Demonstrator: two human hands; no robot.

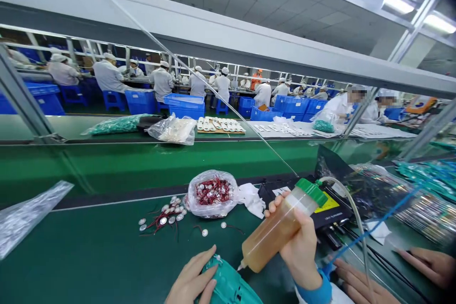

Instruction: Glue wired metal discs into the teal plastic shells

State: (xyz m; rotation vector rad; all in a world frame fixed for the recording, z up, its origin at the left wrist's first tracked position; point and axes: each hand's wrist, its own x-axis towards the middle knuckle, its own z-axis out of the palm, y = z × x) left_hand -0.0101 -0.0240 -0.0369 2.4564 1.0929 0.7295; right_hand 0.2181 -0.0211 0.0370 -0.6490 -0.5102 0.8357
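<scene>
Fingers (272,207) of the right hand (298,249) grip a tilted bottle (268,241), some hidden behind it; whether its nozzle (242,264) touches the teal shell (233,285) just beside is hard to tell. The left hand (191,277) holds that shell, its lower end cut off by the bottom edge.

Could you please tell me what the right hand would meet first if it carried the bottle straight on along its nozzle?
Most likely the teal casing under the left hand: the nozzle of the bottle in the right hand points towards it, though depth is unclear.
</scene>
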